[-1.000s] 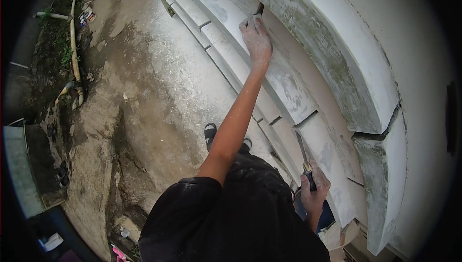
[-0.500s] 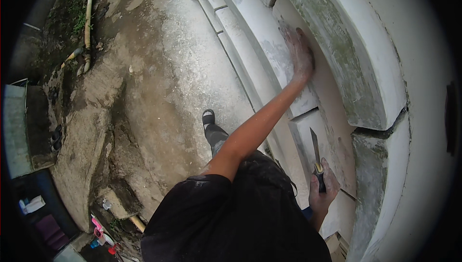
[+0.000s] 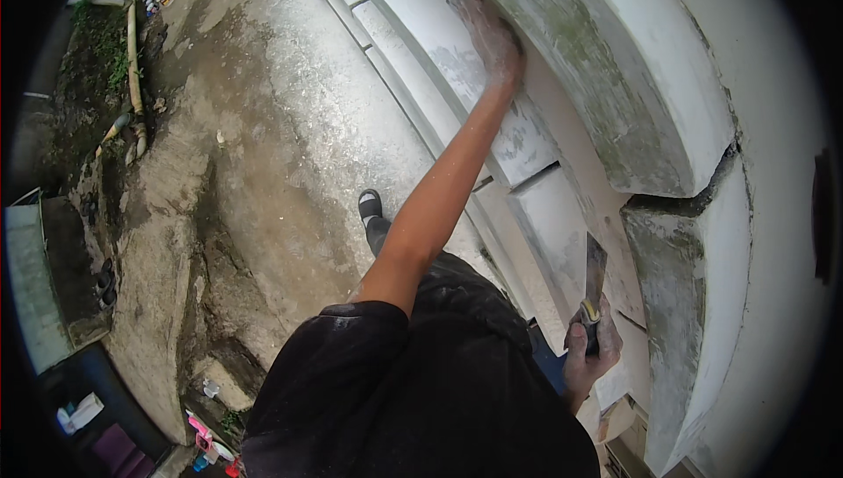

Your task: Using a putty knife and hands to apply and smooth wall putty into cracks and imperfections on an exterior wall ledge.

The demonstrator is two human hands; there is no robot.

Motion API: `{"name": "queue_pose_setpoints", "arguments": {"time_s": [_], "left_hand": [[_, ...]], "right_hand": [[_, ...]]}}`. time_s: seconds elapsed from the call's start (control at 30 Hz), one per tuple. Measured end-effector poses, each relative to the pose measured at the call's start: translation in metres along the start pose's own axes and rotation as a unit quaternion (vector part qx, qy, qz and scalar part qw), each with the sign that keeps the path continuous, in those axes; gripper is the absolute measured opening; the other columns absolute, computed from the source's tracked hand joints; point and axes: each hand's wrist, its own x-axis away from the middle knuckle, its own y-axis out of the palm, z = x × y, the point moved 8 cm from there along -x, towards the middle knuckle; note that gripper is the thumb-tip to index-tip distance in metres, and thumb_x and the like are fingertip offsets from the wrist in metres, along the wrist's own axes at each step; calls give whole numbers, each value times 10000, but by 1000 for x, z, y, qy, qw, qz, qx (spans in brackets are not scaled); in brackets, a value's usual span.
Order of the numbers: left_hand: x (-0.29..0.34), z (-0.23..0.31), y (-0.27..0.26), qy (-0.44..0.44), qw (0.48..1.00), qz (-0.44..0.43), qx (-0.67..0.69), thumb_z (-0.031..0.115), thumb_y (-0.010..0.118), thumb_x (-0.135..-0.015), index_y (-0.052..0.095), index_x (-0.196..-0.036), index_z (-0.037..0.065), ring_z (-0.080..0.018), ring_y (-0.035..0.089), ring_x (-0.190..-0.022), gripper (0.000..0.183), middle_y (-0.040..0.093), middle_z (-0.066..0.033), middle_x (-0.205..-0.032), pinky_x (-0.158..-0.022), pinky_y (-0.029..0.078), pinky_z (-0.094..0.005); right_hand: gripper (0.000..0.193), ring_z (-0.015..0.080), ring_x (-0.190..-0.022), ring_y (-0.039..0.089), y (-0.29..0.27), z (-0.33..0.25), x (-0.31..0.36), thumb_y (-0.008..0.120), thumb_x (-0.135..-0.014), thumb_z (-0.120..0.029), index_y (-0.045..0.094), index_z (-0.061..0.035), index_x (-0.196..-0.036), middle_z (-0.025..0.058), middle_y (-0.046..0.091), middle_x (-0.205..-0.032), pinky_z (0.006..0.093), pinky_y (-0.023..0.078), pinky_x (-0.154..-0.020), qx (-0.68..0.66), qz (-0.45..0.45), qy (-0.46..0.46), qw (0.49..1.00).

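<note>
My left hand (image 3: 493,43), dusted with white powder, lies with fingers stretched out on a white moulded wall panel (image 3: 417,26). My left arm reaches far forward along the wall. Close to my body, my right hand (image 3: 600,357) is closed around the dark handle of a putty knife (image 3: 595,269). Its flat metal blade points up and away from me, in front of the white wall blocks (image 3: 546,215). I cannot tell whether the blade touches them.
A grey-green stained ledge (image 3: 597,100) curves along my right, with a dark gap (image 3: 672,203) between sections. To the left runs a rough concrete path (image 3: 250,153), with a pipe (image 3: 133,57) and broken slabs (image 3: 149,302) beyond. My sandalled foot (image 3: 371,205) stands beside the wall.
My left hand has slid farther forward and left along the panel. The putty knife has turned, so its blade shows broader. The whole view has shifted slightly.
</note>
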Motion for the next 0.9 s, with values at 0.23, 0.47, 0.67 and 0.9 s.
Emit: {"name": "queue_pose_setpoints", "arguments": {"time_s": [0.23,0.47,0.67,0.9], "left_hand": [[89,37,20,42,987,55,-143,397,279,-1080,159,-1521,-105,-441,138,-1488,679,139,-294,-1609,-1224,101,-446],[6,22,-10,33,993,24,-113,322,266,-1082,160,-1524,-88,-468,162,-1468,612,161,-282,-1605,-1217,118,-478],[142,50,40,26,981,-10,-195,298,257,-1090,78,-1538,-92,-425,22,-1514,621,49,-291,-1625,-1231,36,-464],[27,7,-6,-20,1000,16,13,240,294,-1079,222,-1497,-97,-471,184,-1461,542,211,-335,-1565,-1212,131,-493]], "right_hand": [[457,226,-665,636,5,-7,-20,653,-894,-93,569,139,-1278,188,666,-799,315,510,-655,-9,-40,-31,999],[450,201,-640,620,7,-3,-9,652,-903,-107,571,142,-1268,151,651,-757,303,498,-626,-9,-35,3,999],[489,140,-570,565,3,14,-11,652,-932,-181,557,131,-1296,103,629,-711,265,433,-540,-52,-17,50,997],[464,159,-612,563,1,22,-4,646,-930,-176,579,86,-1308,112,636,-761,282,451,-592,-21,-25,28,999]]}}
